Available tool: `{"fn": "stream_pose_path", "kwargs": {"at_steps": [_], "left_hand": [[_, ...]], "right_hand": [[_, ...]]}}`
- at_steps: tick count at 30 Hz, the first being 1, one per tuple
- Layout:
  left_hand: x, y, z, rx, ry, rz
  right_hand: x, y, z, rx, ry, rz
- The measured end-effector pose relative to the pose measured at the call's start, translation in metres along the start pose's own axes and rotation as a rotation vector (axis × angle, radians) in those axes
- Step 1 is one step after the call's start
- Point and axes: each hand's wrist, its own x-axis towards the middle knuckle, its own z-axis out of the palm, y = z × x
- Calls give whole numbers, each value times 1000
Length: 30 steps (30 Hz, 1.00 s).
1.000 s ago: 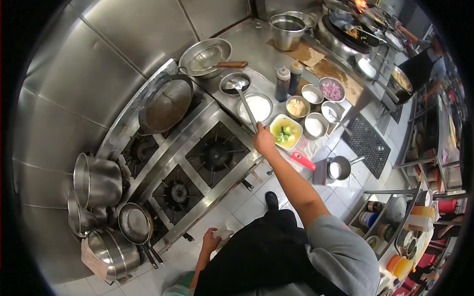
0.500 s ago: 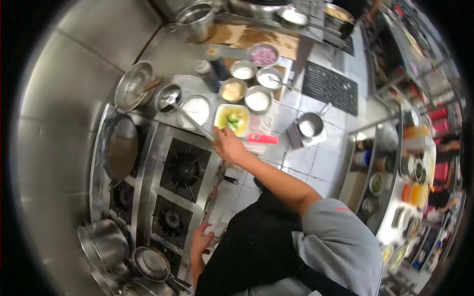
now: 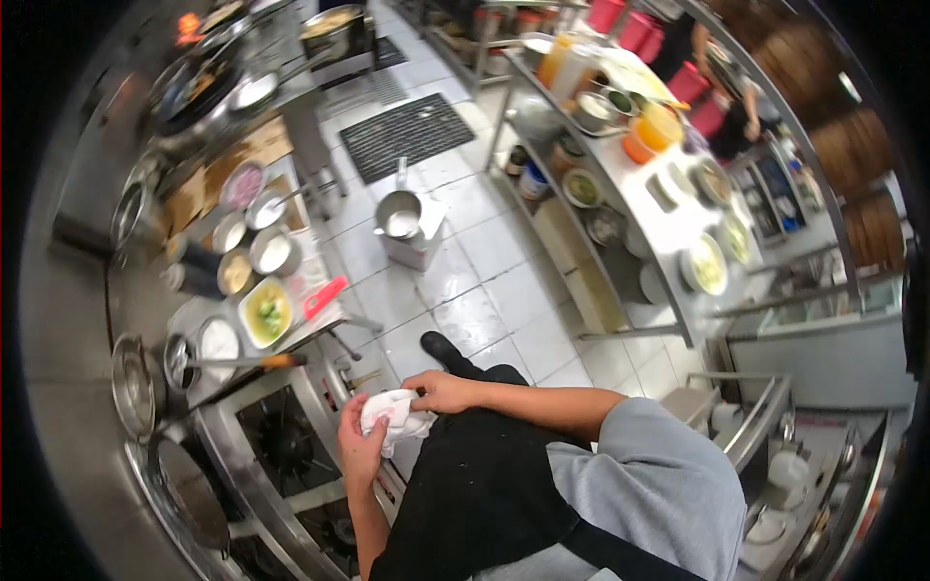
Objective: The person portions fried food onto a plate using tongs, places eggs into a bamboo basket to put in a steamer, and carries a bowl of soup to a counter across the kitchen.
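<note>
Currently, both hands are engaged on one white cloth, bunched between them in front of the black apron. The left hand is partly closed, its thumb pressed across the cloth's face. The right hand is curled, gripping the cloth's upper edge; some fingertips are concealed by the fabric.

Relative to the cloth, a stove burner lies at nine o'clock. At ten o'clock, a wooden handle extends beside a bowl of white contents. Between ten and eleven, a square dish contains green pieces in yellow liquid, with a red handle just beside it. A metal saucepan stands at twelve o'clock, short of a black floor mat. One black boot is noted near one o'clock.
</note>
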Motion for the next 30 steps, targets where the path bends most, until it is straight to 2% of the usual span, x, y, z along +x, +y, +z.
{"fn": "stream_pose_path", "kwargs": {"at_steps": [3, 5, 6, 8, 10, 12, 13, 14, 15, 16, 19, 20, 21, 22, 23, 24, 25, 26, 28, 30], "left_hand": [[10, -10, 33, 118, -97, 92], [11, -12, 63, 115, -182, 2], [14, -15, 74, 116, -211, -43], [29, -35, 83, 137, -285, 1], [34, -32, 96, 200, -298, -21], [40, -25, 115, 258, -269, 41], [43, -22, 122, 326, -248, 70], [46, -18, 130, 391, -216, 93], [44, -7, 141, 457, -255, 209], [46, -17, 149, 462, -268, 238], [33, -39, 179, 398, -213, 247], [21, -41, 189, 333, -201, 143], [10, -45, 196, 327, -176, 83], [-1, -61, 197, 399, -129, 205], [-20, -56, 203, 451, -53, 141], [-41, -35, 203, 577, -35, 42], [-58, -42, 202, 585, 6, 106], [-73, -47, 199, 605, -22, 34], [-99, -75, 204, 627, 92, 60], [-130, -71, 210, 426, 185, 40]], "right_hand": [[-43, 11, -8, 261, 160, 63], [-66, 21, -14, 350, 216, 30], [-77, 23, -17, 293, 286, 23], [-97, 25, -25, 174, 401, 15], [-124, 18, -40, 88, 475, 95], [-152, 12, -60, -62, 505, 113], [-158, 35, -64, -166, 571, 30], [-169, 49, -68, -214, 594, 42], [-178, 59, -76, -266, 594, 42], [-185, 68, -85, -320, 573, 24], [-208, 68, -114, -62, 427, 189], [-212, 66, -124, -9, 354, 247], [-216, 58, -132, -121, 315, 163], [-214, 73, -138, -196, 278, 161], [-214, 74, -147, -289, 215, 196], [-212, 64, -153, -155, 136, 232], [-207, 51, -155, -136, 80, 214], [-199, 63, -160, -49, -12, 229], [-185, 54, -161, 52, -233, 250], [-171, 59, -159, 0, -330, 229]]}}
